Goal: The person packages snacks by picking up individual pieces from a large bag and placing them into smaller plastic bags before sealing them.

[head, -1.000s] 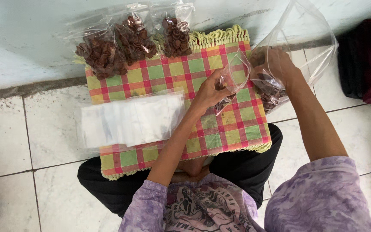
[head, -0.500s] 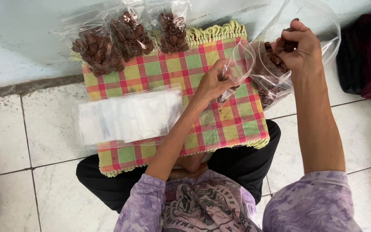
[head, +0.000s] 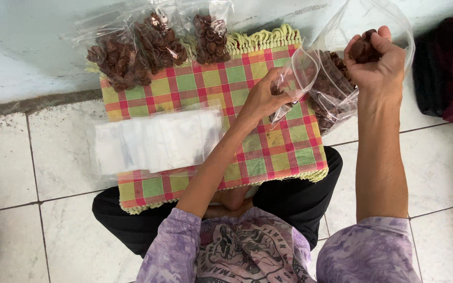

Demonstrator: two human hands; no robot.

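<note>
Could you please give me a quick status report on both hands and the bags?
Left hand pinching small clear bag open. Right hand shut on brown chips, above large bag. Three filled bags on checked cloth; nothing blocking.

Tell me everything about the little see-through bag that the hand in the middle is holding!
The small clear plastic bag is thin, shiny and crinkly, held open and tilted above the checked cloth. The left hand pinches its lower edge. It looks almost empty. The big bag of brown pieces sits right beside it; whether they touch is unclear.
</note>
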